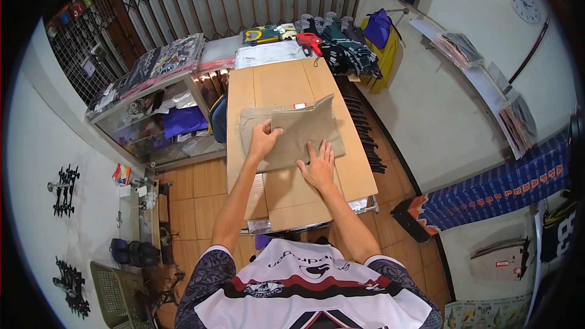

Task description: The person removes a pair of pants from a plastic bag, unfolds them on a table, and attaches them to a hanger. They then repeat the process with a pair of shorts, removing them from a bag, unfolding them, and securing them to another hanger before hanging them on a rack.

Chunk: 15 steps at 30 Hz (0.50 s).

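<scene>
Shop interior, seen from above: a light wooden table (292,201) stands on a floor of brown tiles (183,195), with a folding metal gate (244,0) across the far side. To the left is a glass display case (155,122) with a purple cloth (184,122) inside; on the right wall, a round clock (525,5) hangs at the far end and a blue patterned cloth (499,186) lies nearer. White sheets (271,55) lie at the far end of the table, with a red tool (309,43) beside them and dark patterned garments (350,52) to their right.

The tan garment (304,128) lies across the middle of the table, its right part folded over toward the left and the far right corner of this layer raised. A red and white label (299,106) shows at its far edge. The two hands are apart. The left hand (263,140) has thumb and fingers closed on the left edge of the folded layer; the right hand (318,166) rests palm down, fingers spread, on the near part of the cloth.
</scene>
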Tool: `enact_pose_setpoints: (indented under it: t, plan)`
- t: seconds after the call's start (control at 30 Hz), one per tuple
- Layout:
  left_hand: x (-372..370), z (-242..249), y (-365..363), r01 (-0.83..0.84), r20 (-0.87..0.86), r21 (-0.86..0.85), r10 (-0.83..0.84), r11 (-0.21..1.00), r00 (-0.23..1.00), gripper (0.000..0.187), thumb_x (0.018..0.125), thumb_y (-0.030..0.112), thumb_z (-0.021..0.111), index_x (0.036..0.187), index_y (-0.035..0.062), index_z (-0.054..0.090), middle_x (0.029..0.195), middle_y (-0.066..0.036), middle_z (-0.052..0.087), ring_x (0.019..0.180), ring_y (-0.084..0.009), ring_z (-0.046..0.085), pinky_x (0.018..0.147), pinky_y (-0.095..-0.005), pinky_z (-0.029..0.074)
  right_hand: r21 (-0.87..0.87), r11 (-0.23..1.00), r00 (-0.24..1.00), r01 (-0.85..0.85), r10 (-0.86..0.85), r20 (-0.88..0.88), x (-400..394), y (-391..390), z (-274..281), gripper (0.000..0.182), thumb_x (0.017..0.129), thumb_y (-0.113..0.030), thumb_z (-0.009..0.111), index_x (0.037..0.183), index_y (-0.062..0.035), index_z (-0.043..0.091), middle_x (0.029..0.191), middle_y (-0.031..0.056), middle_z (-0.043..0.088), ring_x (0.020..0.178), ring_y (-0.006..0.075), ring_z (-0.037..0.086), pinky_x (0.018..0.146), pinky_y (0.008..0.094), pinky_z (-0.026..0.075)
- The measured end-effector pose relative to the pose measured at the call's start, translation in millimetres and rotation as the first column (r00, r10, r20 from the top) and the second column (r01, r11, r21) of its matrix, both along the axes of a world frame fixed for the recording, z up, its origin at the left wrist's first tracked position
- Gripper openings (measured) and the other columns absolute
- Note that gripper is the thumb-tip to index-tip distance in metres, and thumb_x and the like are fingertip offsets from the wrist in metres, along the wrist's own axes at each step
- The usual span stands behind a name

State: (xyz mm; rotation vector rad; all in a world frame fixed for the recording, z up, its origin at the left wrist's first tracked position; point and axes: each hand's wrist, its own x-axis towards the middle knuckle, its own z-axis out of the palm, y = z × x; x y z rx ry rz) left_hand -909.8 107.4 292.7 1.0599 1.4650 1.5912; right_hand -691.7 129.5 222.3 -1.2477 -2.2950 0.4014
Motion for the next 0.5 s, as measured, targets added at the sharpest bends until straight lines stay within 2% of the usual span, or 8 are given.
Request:
enact_pose_setpoints:
  t: [0.03,0.07,0.17,0.23,0.3,0.37,0.47,0.5]
  plan:
    - [5,6,-12,0.016,0.035,0.007,-0.017,1.000,0.999,0.034,0.087,0.002,0.067,0.120,-0.0054,0.068,0.104,-0.008,0.075,0.088,-0.0091,0.066,0.077,-0.0251,0.052,-0.029,1.000,0.999,-0.009,0.008,-0.053,3,2,0,0.070,0.094,-0.039,0.065,0.152,-0.0051,0.042,0.158,0.0371,0.025,0.149,0.0531,0.019,0.122,0.0558,0.016]
    - [9,9,-24,0.059,0.033,0.058,-0.061,0.997,0.998,0.031,0.089,0.000,0.067,0.119,-0.0049,0.069,0.103,-0.006,0.075,0.088,-0.0092,0.066,0.079,-0.0248,0.052,0.013,1.000,0.992,0.007,-0.005,-0.124,10,3,2,0.068,0.093,-0.029,0.068,0.150,-0.0007,0.042,0.152,0.0344,0.039,0.143,0.0459,0.038,0.117,0.0519,0.031]
    - [22,22,-67,0.145,0.051,0.007,-0.145,0.989,0.988,0.031,0.089,-0.001,0.067,0.120,-0.0052,0.067,0.106,-0.004,0.074,0.089,-0.0081,0.065,0.080,-0.0248,0.052,-0.536,0.837,0.737,-0.114,-0.290,-0.611,45,-8,16,0.059,0.097,-0.022,0.066,0.147,-0.0002,0.043,0.139,0.0256,0.058,0.125,0.0318,0.060,0.103,0.0435,0.048]
    - [33,28,-99,0.240,0.128,0.035,-0.243,0.970,0.962,0.032,0.090,-0.001,0.068,0.121,-0.0052,0.066,0.108,-0.003,0.073,0.090,-0.0074,0.064,0.081,-0.0244,0.051,-0.285,0.955,0.663,0.087,-0.269,-0.699,77,-10,-8,0.048,0.101,-0.015,0.061,0.143,0.0012,0.047,0.123,0.0158,0.068,0.104,0.0205,0.069,0.087,0.0319,0.055]
    - [42,22,-124,0.335,0.172,0.016,-0.332,0.942,0.927,0.034,0.090,0.000,0.069,0.123,-0.0040,0.065,0.109,-0.002,0.072,0.092,-0.0070,0.064,0.082,-0.0249,0.051,-0.473,0.878,0.516,0.067,-0.436,-0.737,117,-33,7,0.041,0.103,-0.015,0.059,0.139,0.0023,0.050,0.121,0.0148,0.068,0.102,0.0203,0.069,0.085,0.0302,0.056]
    - [47,10,-147,0.431,0.188,-0.060,-0.414,0.900,0.891,0.038,0.090,0.001,0.071,0.127,-0.0015,0.064,0.109,-0.002,0.071,0.095,-0.0069,0.063,0.085,-0.0262,0.052,-0.352,0.925,0.585,0.146,-0.367,-0.723,163,-36,-18,0.036,0.104,-0.016,0.057,0.135,0.0017,0.053,0.119,0.0143,0.070,0.100,0.0185,0.069,0.082,0.0291,0.056]
    - [54,-5,-174,0.492,-0.009,-0.358,-0.530,0.793,0.848,0.043,0.090,0.005,0.074,0.131,0.0030,0.062,0.108,-0.004,0.071,0.100,-0.0092,0.063,0.090,-0.0295,0.052,-0.586,0.777,0.462,0.232,-0.618,-0.636,194,-55,4,0.034,0.104,-0.018,0.057,0.132,0.0013,0.056,0.114,0.0136,0.071,0.090,0.0148,0.069,0.075,0.0274,0.056]
    - [57,-6,-176,0.563,0.067,-0.336,-0.577,0.755,0.814,0.044,0.090,0.006,0.074,0.132,0.0024,0.061,0.108,-0.005,0.070,0.100,-0.0094,0.063,0.091,-0.0291,0.052,-0.570,0.774,0.484,0.277,-0.625,-0.613,197,-58,8,0.033,0.104,-0.018,0.058,0.131,0.0014,0.056,0.115,0.0136,0.071,0.091,0.0147,0.069,0.075,0.0274,0.056]
